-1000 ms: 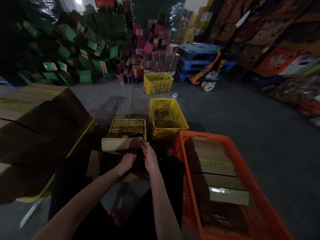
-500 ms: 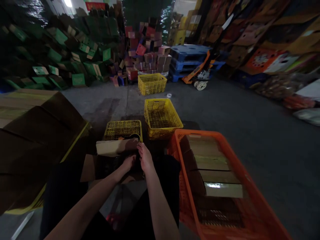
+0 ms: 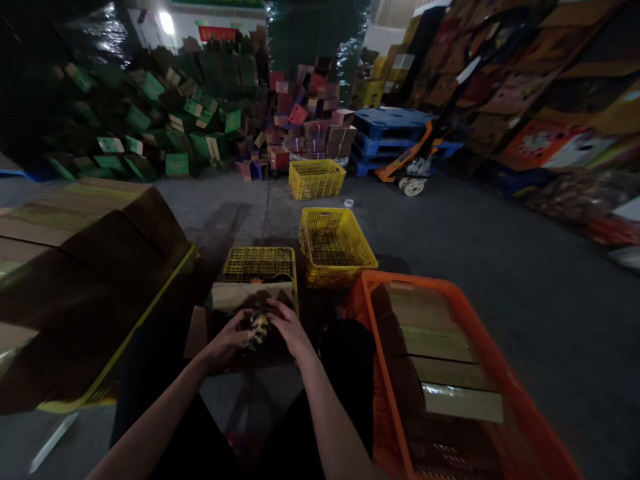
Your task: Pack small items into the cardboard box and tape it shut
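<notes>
My left hand (image 3: 227, 341) holds a small, shiny, rounded item (image 3: 260, 327) with pale yellow and dark patches. It looks wrapped in clear film, but its kind is too dim to tell. From the other side, the fingers of my right hand (image 3: 289, 330) close against the same item. Both hands are over an open cardboard box (image 3: 196, 332) between my knees; its inside is dark. The box's raised far flap (image 3: 237, 297) leans by a yellow crate (image 3: 260, 257), upside down or covered, with a black ring-shaped thing (image 3: 283, 277) on it.
At my right stands an orange crate (image 3: 440, 283) holding closed cartons (image 3: 435, 333). Large cartons (image 3: 110, 247) rest in a yellow crate at my left. Two yellow crates (image 3: 345, 240) lie ahead. Farther back are blue pallets (image 3: 395, 123), a pallet jack (image 3: 413, 160) and piled boxes (image 3: 177, 133).
Both hands have drawn back from the box's right far corner toward its middle. The small shiny item now shows between them. The whole view has shifted slightly.
</notes>
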A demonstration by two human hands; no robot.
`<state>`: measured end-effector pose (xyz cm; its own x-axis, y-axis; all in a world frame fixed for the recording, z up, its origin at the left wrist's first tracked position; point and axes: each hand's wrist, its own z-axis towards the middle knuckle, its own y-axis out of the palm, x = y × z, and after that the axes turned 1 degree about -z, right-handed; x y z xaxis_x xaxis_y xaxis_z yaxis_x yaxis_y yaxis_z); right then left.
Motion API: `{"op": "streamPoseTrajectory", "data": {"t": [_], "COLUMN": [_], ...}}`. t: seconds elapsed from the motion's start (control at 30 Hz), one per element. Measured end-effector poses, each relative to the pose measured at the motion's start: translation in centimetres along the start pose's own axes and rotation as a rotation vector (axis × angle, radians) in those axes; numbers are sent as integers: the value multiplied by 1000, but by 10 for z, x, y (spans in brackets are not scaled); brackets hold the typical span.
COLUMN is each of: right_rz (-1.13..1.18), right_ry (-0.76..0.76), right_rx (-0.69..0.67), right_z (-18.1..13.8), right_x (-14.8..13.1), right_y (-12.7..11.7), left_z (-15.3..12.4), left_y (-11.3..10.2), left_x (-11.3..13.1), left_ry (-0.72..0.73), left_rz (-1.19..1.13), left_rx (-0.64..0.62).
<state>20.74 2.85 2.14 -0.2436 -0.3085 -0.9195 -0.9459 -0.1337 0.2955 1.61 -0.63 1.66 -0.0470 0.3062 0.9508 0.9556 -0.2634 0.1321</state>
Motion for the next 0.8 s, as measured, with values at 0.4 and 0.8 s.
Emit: {"op": "streamPoseTrajectory", "data": {"t": [0.4,0.8], "right_rz": [-83,59], "right_ry": [-74,51], "right_rx": [86,205], "right_z": [3,3], "right_x": [8,6], "right_y": [3,3], "left_z": [2,15], "left_y": [4,-8], "left_x": [-12,-32], "left_ry": [-68,-163], "left_rz": [-298,-379], "left_rx": [51,259]}}
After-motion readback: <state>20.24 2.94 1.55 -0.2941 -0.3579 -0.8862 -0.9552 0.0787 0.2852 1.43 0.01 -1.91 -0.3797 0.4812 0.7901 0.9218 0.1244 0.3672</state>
